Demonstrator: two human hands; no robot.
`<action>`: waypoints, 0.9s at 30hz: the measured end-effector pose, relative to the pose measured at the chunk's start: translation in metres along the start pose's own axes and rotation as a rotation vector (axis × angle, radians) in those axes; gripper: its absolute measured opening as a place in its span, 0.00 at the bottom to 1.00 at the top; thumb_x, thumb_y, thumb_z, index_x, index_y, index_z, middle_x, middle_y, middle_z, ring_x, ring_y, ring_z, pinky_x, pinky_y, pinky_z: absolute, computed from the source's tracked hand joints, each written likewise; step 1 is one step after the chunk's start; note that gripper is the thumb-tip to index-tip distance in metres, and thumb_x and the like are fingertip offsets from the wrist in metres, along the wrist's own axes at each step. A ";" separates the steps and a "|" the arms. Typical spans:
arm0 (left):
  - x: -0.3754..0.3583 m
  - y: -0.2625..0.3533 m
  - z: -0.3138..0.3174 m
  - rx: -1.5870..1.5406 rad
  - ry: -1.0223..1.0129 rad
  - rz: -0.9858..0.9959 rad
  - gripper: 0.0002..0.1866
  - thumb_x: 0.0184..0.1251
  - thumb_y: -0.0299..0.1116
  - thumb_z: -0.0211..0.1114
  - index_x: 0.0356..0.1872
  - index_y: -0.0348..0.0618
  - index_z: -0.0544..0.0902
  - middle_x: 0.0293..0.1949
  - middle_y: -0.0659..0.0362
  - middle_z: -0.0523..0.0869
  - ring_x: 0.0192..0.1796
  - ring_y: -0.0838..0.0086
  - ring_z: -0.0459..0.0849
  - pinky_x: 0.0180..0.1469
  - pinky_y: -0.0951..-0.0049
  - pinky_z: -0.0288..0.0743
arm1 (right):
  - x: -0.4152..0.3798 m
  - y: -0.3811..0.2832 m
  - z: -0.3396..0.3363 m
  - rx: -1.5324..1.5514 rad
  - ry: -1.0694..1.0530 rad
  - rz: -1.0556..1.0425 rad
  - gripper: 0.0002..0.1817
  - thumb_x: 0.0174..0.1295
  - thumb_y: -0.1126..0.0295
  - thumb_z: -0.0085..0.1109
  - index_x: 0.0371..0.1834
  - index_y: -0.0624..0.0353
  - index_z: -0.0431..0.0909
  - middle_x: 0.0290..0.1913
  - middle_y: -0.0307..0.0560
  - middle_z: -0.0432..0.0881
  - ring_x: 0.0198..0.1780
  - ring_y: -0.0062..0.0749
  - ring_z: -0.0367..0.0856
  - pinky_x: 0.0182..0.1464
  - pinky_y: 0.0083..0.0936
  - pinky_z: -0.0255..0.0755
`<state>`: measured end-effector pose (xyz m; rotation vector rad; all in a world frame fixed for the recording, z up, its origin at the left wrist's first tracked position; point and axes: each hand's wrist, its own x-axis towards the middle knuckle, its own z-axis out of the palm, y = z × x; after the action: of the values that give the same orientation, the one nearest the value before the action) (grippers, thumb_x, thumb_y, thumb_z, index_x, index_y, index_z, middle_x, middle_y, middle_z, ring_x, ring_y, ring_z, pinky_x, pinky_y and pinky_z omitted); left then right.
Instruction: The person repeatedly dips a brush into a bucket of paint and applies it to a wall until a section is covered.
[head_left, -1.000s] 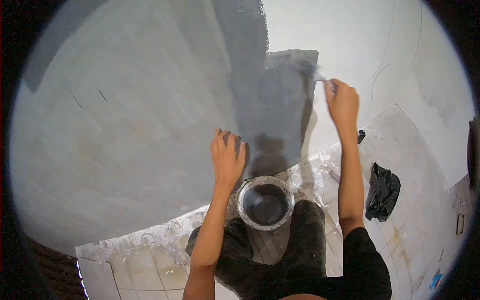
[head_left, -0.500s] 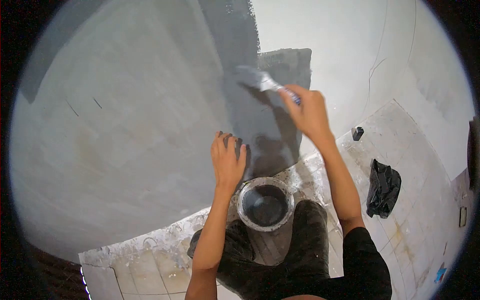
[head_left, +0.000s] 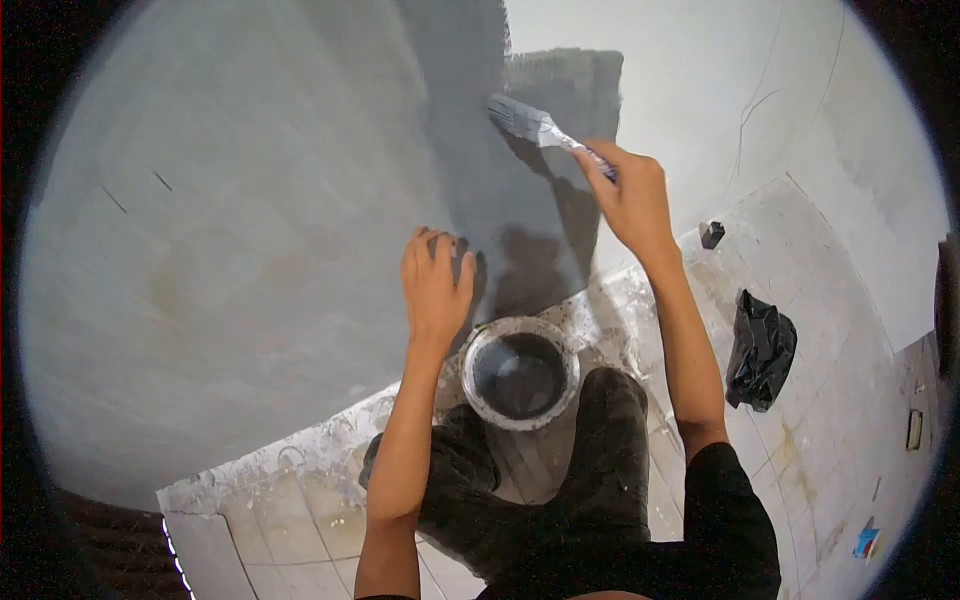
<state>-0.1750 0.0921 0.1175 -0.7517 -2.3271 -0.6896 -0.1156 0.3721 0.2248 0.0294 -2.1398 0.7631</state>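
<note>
My right hand [head_left: 633, 200] grips the handle of a paintbrush [head_left: 545, 130], its grey-coated bristles against the dark grey painted part of the wall [head_left: 505, 195]. Shadows of the brush and hand fall on the wall below it. My left hand [head_left: 436, 285] has its fingers spread, tips at the wall near the border between the lighter and darker grey. Between my knees stands a round bucket [head_left: 470, 392] with a paint-smeared rim and dark grey paint inside.
White unpainted wall [head_left: 700, 80] lies to the right. On the tiled floor [head_left: 760, 450] are a crumpled black plastic bag [head_left: 762, 350], a small black box [head_left: 712, 235] and a small blue item [head_left: 866, 541]. Paint splatter lines the wall's foot.
The view has tilted, so wall, bucket and floor things sit higher in it. The brush has shifted slightly right over the dark patch, still in my right hand.
</note>
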 end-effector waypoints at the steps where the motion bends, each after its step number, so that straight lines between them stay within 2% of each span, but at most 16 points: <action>1: 0.001 0.004 -0.002 -0.015 -0.076 -0.039 0.17 0.76 0.38 0.68 0.57 0.38 0.82 0.61 0.44 0.83 0.72 0.46 0.76 0.72 0.46 0.69 | -0.010 0.002 -0.002 0.118 -0.024 0.079 0.16 0.75 0.58 0.68 0.51 0.61 0.91 0.37 0.63 0.90 0.37 0.55 0.91 0.41 0.38 0.81; 4: -0.005 0.008 -0.006 0.004 -0.325 -0.108 0.16 0.77 0.39 0.67 0.57 0.41 0.82 0.55 0.45 0.87 0.65 0.47 0.83 0.66 0.48 0.76 | -0.065 0.037 0.012 0.260 -0.144 0.218 0.16 0.76 0.59 0.67 0.50 0.61 0.91 0.41 0.64 0.91 0.43 0.53 0.93 0.45 0.37 0.81; 7: -0.021 -0.002 0.002 0.027 -0.541 -0.156 0.16 0.78 0.40 0.66 0.58 0.43 0.81 0.50 0.45 0.90 0.57 0.44 0.89 0.59 0.45 0.81 | -0.139 0.063 0.033 0.167 -0.433 0.295 0.16 0.77 0.59 0.66 0.51 0.62 0.90 0.45 0.64 0.91 0.46 0.57 0.91 0.48 0.41 0.81; 8: -0.027 -0.008 0.005 0.033 -0.606 -0.170 0.16 0.78 0.40 0.65 0.58 0.43 0.80 0.48 0.45 0.91 0.54 0.43 0.90 0.57 0.44 0.83 | -0.169 0.080 0.048 0.104 -0.523 0.291 0.15 0.78 0.60 0.65 0.51 0.61 0.90 0.45 0.64 0.91 0.47 0.62 0.90 0.48 0.45 0.81; 10: -0.040 -0.019 0.010 0.046 -0.669 -0.179 0.18 0.78 0.43 0.61 0.58 0.42 0.82 0.49 0.43 0.92 0.52 0.41 0.90 0.56 0.42 0.83 | -0.224 0.095 0.076 0.042 -0.746 0.405 0.14 0.78 0.63 0.63 0.49 0.63 0.88 0.38 0.63 0.89 0.39 0.57 0.89 0.45 0.43 0.79; 11: -0.042 -0.020 0.010 0.077 -0.738 -0.205 0.18 0.78 0.43 0.60 0.57 0.41 0.83 0.50 0.43 0.92 0.53 0.41 0.90 0.57 0.43 0.83 | -0.249 0.095 0.087 -0.012 -0.779 0.356 0.15 0.77 0.61 0.63 0.49 0.63 0.88 0.37 0.64 0.89 0.39 0.61 0.87 0.45 0.47 0.78; 12: -0.045 -0.021 0.010 0.105 -0.806 -0.231 0.19 0.78 0.43 0.59 0.57 0.40 0.84 0.51 0.43 0.92 0.53 0.41 0.90 0.57 0.43 0.83 | -0.280 0.114 0.107 -0.040 -0.872 0.297 0.17 0.75 0.58 0.64 0.52 0.61 0.87 0.42 0.66 0.89 0.47 0.68 0.87 0.51 0.55 0.81; 15: -0.052 -0.028 0.013 0.065 -0.861 -0.250 0.22 0.82 0.49 0.56 0.62 0.43 0.80 0.50 0.34 0.90 0.57 0.33 0.88 0.61 0.35 0.80 | -0.344 0.138 0.154 -0.223 -1.047 0.040 0.17 0.71 0.60 0.66 0.54 0.60 0.84 0.41 0.60 0.90 0.48 0.61 0.90 0.48 0.54 0.82; 17: -0.053 -0.025 0.012 0.063 -0.850 -0.253 0.23 0.82 0.49 0.56 0.62 0.41 0.80 0.49 0.33 0.91 0.57 0.34 0.88 0.62 0.36 0.80 | -0.361 0.136 0.182 -0.350 -1.110 -0.087 0.18 0.67 0.60 0.69 0.55 0.59 0.83 0.42 0.56 0.90 0.48 0.56 0.91 0.46 0.53 0.82; 20: -0.054 -0.019 0.008 0.084 -0.858 -0.245 0.23 0.82 0.50 0.55 0.61 0.40 0.81 0.49 0.33 0.91 0.57 0.35 0.89 0.63 0.36 0.81 | -0.380 0.140 0.223 -0.513 -1.165 -0.097 0.18 0.65 0.62 0.68 0.55 0.58 0.84 0.45 0.53 0.91 0.50 0.50 0.92 0.44 0.50 0.81; 21: -0.056 -0.019 0.008 0.097 -0.863 -0.239 0.24 0.82 0.50 0.55 0.60 0.39 0.81 0.49 0.32 0.91 0.57 0.36 0.89 0.63 0.37 0.81 | -0.383 0.138 0.230 -0.507 -1.113 -0.093 0.15 0.68 0.62 0.65 0.53 0.58 0.84 0.44 0.53 0.91 0.48 0.50 0.92 0.44 0.49 0.82; 23: -0.060 -0.015 0.009 0.124 -0.798 -0.243 0.20 0.77 0.44 0.58 0.55 0.40 0.86 0.47 0.39 0.93 0.53 0.43 0.92 0.57 0.44 0.85 | -0.391 0.132 0.240 -0.494 -1.009 -0.082 0.11 0.75 0.63 0.60 0.49 0.58 0.83 0.41 0.54 0.89 0.45 0.50 0.91 0.44 0.47 0.84; 24: -0.062 -0.015 0.010 0.139 -0.763 -0.242 0.18 0.74 0.41 0.59 0.52 0.40 0.88 0.47 0.42 0.94 0.51 0.47 0.94 0.54 0.48 0.88 | -0.394 0.132 0.245 -0.507 -0.989 -0.104 0.11 0.74 0.63 0.60 0.50 0.57 0.84 0.41 0.53 0.90 0.44 0.49 0.92 0.43 0.46 0.84; 27: -0.065 -0.018 0.010 0.163 -0.715 -0.230 0.18 0.74 0.43 0.60 0.52 0.41 0.88 0.46 0.42 0.94 0.51 0.47 0.94 0.53 0.47 0.88 | -0.399 0.128 0.261 -0.544 -0.974 -0.113 0.10 0.73 0.63 0.61 0.49 0.56 0.85 0.40 0.52 0.92 0.43 0.47 0.93 0.40 0.43 0.84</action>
<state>-0.1468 0.0633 0.0622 -0.7429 -3.1115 -0.3390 -0.0795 0.2432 -0.2502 0.2788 -3.1660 0.0304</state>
